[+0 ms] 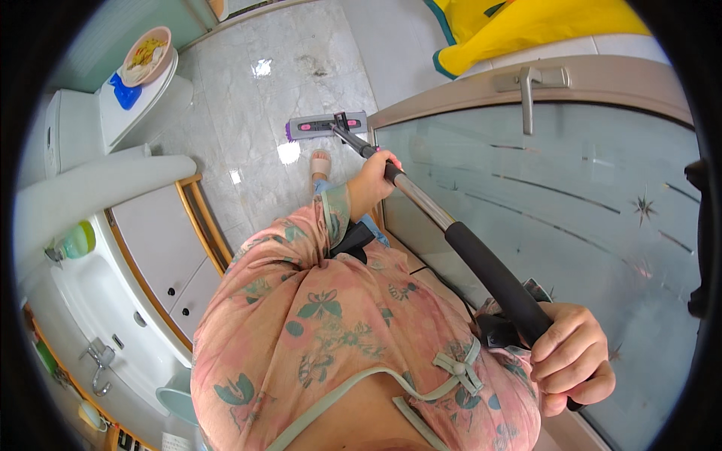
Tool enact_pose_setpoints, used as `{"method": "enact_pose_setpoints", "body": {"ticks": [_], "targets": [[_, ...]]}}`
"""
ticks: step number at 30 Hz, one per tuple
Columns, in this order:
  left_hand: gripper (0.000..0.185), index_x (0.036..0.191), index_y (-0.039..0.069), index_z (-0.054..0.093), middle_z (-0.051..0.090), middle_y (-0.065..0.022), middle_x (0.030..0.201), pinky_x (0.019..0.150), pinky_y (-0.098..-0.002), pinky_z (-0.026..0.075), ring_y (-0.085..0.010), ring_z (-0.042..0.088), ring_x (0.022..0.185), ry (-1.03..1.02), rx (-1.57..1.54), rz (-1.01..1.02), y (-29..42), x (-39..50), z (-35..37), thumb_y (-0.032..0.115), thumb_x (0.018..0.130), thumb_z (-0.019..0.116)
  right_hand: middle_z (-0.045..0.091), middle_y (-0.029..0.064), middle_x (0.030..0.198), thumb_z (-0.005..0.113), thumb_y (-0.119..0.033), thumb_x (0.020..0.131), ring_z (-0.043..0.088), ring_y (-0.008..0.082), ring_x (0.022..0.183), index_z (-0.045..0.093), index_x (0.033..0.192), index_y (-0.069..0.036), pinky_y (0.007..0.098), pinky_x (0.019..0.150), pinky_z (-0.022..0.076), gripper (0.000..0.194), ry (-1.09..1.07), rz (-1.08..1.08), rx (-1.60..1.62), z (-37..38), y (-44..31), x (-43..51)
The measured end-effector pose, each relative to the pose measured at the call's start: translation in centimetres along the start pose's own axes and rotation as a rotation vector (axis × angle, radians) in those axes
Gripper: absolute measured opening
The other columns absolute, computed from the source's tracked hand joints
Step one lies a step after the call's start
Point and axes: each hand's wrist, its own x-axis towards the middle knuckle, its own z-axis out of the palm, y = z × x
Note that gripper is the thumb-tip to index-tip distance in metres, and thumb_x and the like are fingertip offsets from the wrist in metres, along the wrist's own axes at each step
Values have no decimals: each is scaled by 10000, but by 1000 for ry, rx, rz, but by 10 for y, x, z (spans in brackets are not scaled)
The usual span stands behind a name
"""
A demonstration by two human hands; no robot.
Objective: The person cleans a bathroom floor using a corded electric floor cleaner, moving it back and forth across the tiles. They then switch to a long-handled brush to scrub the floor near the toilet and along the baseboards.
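A flat mop with a long pole (426,202) slants across my front. Its grey rectangular head (321,125), with pink parts and a purple fringe, lies on the tiled floor by the door's edge. My left hand (375,179) is closed around the lower pole, just above the dark joint. At the upper end, my right hand (572,358) grips the black foam handle (496,279), whose tip shows below the fingers. One foot in a light slipper (320,163) stands just behind the mop head.
A frosted glass door (541,191) with a metal lever handle (527,96) stands close on my right. To the left are a washbasin (113,299) and a cabinet (163,248). A toilet (130,118) bears a pink basin (149,56). Yellow fabric (524,28) hangs ahead right.
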Motion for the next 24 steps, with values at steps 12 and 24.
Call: {"method": "enact_pose_setpoints", "body": {"ticks": [12,24], "targets": [[89,620,42,437,450,-95,598,486,-334,434,-227,479,550,186,113,48,59,89,90,4,631,516,506,10,524,559,-13,722,493,105,431,357,684,-92,220,391,398,221,122,107,-128,-120,34,21],[95,634,55,409,427,-88,633,524,-352,425,-236,452,575,61,158,115,173,118,122,25,632,500,552,87,813,646,-51,636,547,202,720,436,884,-68,301,669,446,326,162,338,-503,-123,114,27]]}}
